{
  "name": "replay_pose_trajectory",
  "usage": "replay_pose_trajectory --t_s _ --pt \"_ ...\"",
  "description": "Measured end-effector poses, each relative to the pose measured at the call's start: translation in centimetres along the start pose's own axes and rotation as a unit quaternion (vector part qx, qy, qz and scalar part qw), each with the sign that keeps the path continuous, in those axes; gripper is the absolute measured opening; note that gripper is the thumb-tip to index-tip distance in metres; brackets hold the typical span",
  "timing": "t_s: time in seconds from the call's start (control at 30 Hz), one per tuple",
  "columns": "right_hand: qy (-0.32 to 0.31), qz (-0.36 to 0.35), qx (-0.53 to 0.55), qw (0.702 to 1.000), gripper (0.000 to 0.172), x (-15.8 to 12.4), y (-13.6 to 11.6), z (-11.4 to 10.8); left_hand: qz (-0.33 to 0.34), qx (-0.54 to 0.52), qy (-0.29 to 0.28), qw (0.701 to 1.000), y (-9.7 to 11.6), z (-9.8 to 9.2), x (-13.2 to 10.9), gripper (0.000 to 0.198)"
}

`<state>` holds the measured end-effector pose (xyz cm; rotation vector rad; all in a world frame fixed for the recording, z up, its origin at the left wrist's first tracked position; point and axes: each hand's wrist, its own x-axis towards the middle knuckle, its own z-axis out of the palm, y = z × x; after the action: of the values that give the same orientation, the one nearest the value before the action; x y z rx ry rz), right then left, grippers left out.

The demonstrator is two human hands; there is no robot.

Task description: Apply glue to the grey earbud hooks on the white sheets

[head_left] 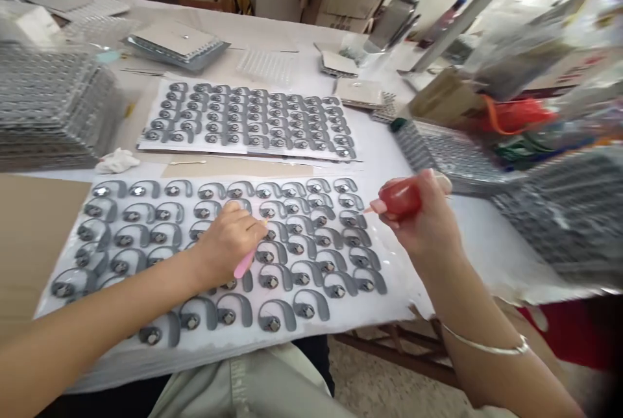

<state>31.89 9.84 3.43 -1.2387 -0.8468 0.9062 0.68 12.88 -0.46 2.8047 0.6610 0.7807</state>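
My left hand [228, 239] is closed around a slim pink stick-like tool [243, 265], whose thin tip shows by the fingers, above the near board [63, 272]. Which kind of tool it is I cannot tell. Below and around that hand lie rows of grey hook-shaped pieces [311, 304], each with a round dark metallic part at one end. In my right hand [433, 223] is a red squeeze bottle [402, 198], held on its side. Its narrow pale nozzle points left, close to the board's right-hand column of pieces.
Behind lies a second board [148, 145] filled with similar grey pieces. Stacked clear trays [43, 106] stand at the left, with crumpled tissue [117, 161] beside them. A cotton swab [187, 162] lies between the boards. More trays [559, 210] and a metal post [462, 12] are at the right.
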Motion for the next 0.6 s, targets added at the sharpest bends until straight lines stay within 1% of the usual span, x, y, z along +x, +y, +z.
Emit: replay_pose_trajectory --t_s 0.07,0.1,0.13,0.23,0.33,0.4,0.47,0.53,0.6 --pt "-0.014 -0.017 -0.028 0.999 0.039 -1.5 0.1 3.1 -0.023 -0.021 -0.02 0.999 -0.2 -0.3 0.4 0.017" --pt "-0.035 -0.016 -0.047 0.998 0.036 -2.3 0.2 4.4 -0.035 -0.039 -0.033 0.998 -0.3 -0.6 0.7 0.016" --pt "-0.04 -0.015 -0.061 0.997 0.035 -3.1 0.3 5.6 -0.047 -0.061 -0.048 0.996 -0.5 -1.0 1.0 0.016" --pt "-0.044 -0.026 -0.085 0.995 0.033 -4.8 1.1 7.9 -0.082 -0.129 -0.094 0.984 -1.0 -2.2 2.0 0.016" --pt "-0.05 -0.058 -0.159 0.984 0.032 -5.4 2.4 8.6 -0.096 -0.162 -0.118 0.975 -1.5 -2.9 2.6 0.016" --pt "-0.035 -0.108 -0.229 0.967 0.029 -5.3 3.2 8.6 -0.091 -0.165 -0.122 0.974 -1.7 -2.9 2.7 0.016" --pt "-0.014 -0.169 -0.277 0.946 0.024 -5.2 3.9 8.5 -0.084 -0.165 -0.123 0.975 -1.9 -2.7 2.5 0.016" --pt "-0.003 -0.218 -0.294 0.931 0.019 -5.1 4.3 8.4 -0.081 -0.167 -0.117 0.976 -2.0 -2.4 2.3 0.016" --pt "0.001 -0.245 -0.298 0.923 0.016 -5.1 4.6 8.3 -0.076 -0.172 -0.105 0.977 -2.0 -2.2 2.1 0.017"
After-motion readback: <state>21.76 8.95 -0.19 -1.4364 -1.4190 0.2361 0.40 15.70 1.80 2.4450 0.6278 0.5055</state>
